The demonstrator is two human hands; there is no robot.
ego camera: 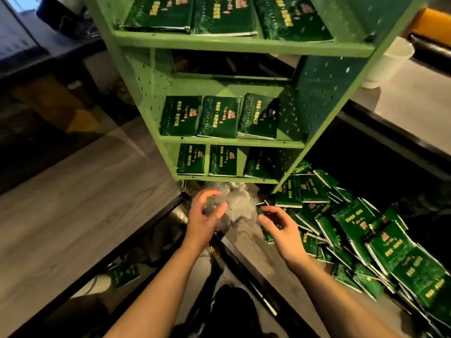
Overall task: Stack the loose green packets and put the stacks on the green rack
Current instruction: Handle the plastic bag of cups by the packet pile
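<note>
Green rack (229, 140): stands on the table directly ahead of me, several shelves deep. Top visible shelf holds three stacks of green packets (220, 17). The shelf under it looks dark; contents unclear. Next shelf down carries three more stacks (217, 117). The lowest shelf also carries three (222, 160).

Loose packets (361, 230): a large jumbled heap on the table to my right, starting just beside the rack's foot and running toward me. Many overlap and lie tilted. One stray packet (125, 274) lies lower left, apparently below the table edge.

My left hand (205, 219): fingers curled around crumpled clear plastic wrapping (234, 203), in front of the rack's base.

My right hand (280, 226): fingers spread and loosely bent, holding nothing, hovering at the near edge of the heap, fingertips just beside a packet.

Progress, as I judge it: roughly nine stacks shelved, so a good share is done. The remaining heap is still sizeable, and none of it looks squared up. Gathering, stacking and shelving remain.
</note>
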